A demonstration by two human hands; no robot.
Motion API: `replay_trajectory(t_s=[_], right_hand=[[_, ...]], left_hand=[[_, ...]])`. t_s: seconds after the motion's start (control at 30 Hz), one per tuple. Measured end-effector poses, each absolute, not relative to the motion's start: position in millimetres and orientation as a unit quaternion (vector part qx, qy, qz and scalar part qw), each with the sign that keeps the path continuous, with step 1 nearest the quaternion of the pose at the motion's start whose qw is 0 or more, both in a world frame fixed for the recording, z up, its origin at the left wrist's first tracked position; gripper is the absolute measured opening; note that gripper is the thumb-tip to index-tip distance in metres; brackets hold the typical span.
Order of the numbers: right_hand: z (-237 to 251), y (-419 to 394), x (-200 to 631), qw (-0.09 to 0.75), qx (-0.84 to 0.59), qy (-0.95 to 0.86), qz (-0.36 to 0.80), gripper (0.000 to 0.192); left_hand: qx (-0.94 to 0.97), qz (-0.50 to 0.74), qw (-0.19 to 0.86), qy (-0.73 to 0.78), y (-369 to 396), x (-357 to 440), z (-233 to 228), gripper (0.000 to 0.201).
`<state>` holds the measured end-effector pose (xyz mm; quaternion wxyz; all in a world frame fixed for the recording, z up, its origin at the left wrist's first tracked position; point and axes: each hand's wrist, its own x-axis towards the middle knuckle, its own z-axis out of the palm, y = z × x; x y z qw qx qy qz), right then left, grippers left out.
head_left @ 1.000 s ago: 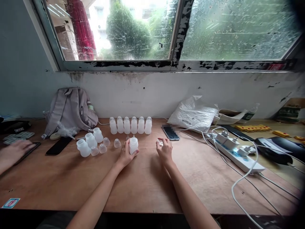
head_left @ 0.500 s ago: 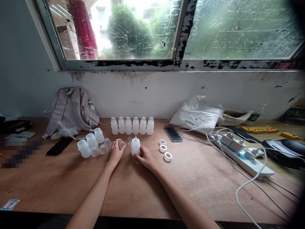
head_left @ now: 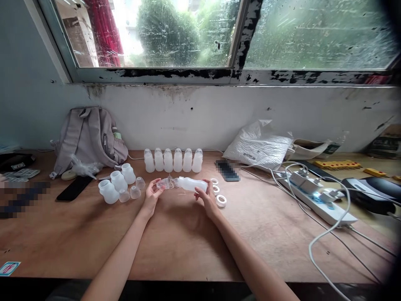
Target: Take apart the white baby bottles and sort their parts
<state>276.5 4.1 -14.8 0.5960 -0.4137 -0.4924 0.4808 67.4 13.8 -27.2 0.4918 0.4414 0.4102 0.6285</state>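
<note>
My left hand [head_left: 152, 198] pinches a clear dome cap [head_left: 162, 183], its open end facing right. In my right hand [head_left: 206, 197] is a frosted baby bottle [head_left: 191, 184], held on its side by the base with its top pointing at the cap. A small gap seems to separate the two. Behind them are clear bottle nipples [head_left: 170, 179], partly hidden. White collar rings [head_left: 221, 201] lie just right of my right hand. To the left, three open frosted bottles [head_left: 109, 193] stand beside three clear caps [head_left: 135, 192].
Several capped bottles [head_left: 168, 161] line up at the back. A backpack [head_left: 89, 138] and a black phone [head_left: 75, 190] are on the left. On the right are a silver plastic bag [head_left: 257, 144], a blurred dark object [head_left: 227, 171], and a power strip [head_left: 316, 200] with loose cables.
The bottle has gone from upright to lying sideways, and my right hand has moved right to its base. My left hand has lifted the clear cap and turned it toward the bottle.
</note>
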Motion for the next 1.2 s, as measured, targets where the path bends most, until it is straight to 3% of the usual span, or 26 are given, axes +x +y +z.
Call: replay_trajectory(t_s=[0.33, 0.47, 0.77, 1.0, 1.2], right_hand=[[-18, 5, 279, 0.577, -0.388, -0.471, 0.544, 0.040], [-17, 4, 276, 0.575, -0.389, -0.452, 0.560, 0.032], [-21, -9, 271, 0.628, -0.526, -0.448, 0.358, 0.025], [-28, -7, 272, 0.628, -0.546, -0.471, 0.292, 0.027], [-31, -5, 275, 0.625, -0.540, -0.488, 0.282, 0.028]], left_hand=[[0.540, 0.538, 0.508, 0.401, 3, 79, -23, 0.046], [0.549, 0.531, 0.505, 0.402, -1, 87, -24, 0.046], [0.659, 0.512, 0.378, 0.401, -19, 98, -36, 0.037], [0.716, 0.521, 0.257, 0.387, -24, 101, -32, 0.033], [0.735, 0.514, 0.245, 0.368, -24, 100, -30, 0.033]])
